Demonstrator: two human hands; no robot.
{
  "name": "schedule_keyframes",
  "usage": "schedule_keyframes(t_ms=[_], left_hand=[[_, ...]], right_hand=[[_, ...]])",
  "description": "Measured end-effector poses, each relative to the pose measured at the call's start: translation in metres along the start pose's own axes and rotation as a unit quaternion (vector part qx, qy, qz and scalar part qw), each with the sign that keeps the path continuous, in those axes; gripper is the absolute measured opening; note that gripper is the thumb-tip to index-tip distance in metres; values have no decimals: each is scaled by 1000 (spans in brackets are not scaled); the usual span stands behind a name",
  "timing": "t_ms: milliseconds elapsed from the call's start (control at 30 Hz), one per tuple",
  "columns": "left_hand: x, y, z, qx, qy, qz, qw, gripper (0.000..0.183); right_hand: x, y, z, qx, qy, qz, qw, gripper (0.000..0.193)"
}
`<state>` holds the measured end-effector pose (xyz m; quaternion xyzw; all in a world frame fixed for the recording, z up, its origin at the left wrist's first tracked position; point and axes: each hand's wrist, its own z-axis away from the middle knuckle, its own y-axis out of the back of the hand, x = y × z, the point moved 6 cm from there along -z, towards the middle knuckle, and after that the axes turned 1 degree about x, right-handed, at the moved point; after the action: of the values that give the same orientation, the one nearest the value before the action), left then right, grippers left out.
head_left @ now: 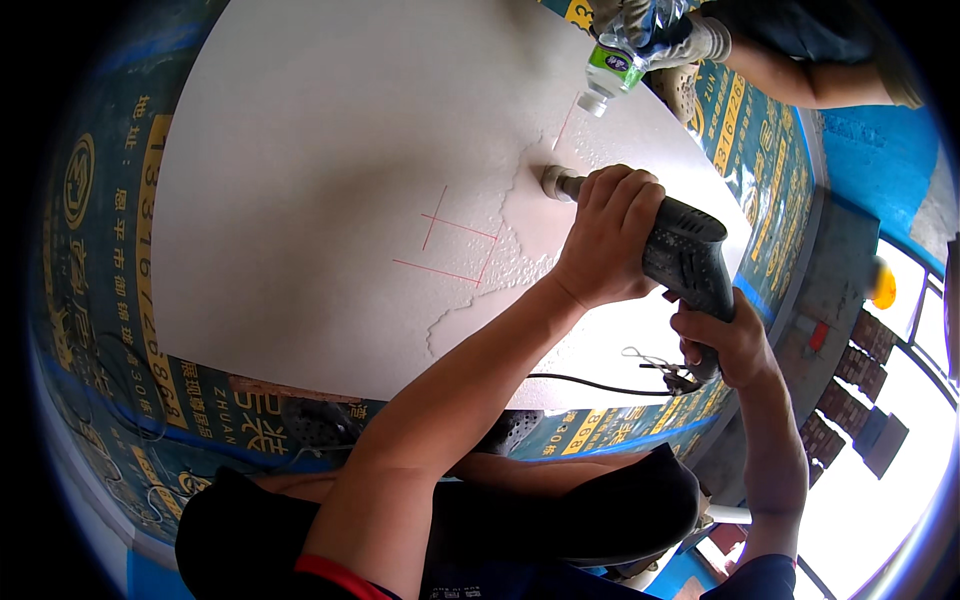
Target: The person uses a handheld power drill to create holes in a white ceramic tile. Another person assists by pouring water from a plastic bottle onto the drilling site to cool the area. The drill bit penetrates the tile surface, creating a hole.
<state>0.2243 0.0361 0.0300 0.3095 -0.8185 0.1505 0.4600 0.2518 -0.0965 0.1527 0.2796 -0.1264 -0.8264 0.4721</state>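
I see power drill [690,250] | left hand [612,232] curled round its front | right hand [732,338] clasping its handle [707,367] | core bit [556,183] beyond left fingers [602,188]

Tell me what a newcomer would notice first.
Probably the drill, right of centre, with the left hand round its front and the right hand on its handle. Next, the wet patch by its bit, on the panel, red lines to the left. Top right, a co-worker's gloved hands hold a bottle.
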Motion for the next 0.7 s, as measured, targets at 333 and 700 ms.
schedule_keyframes(t_ms=[333,700], left_hand=[[1,4,3,4,0,10,1000,85],[-1,6,6,34,-6,24,999,87]], right_hand=[[-1,-5,4,-5,2,12,1000,31],[-7,-12,7,-2,9,40,999,30]])
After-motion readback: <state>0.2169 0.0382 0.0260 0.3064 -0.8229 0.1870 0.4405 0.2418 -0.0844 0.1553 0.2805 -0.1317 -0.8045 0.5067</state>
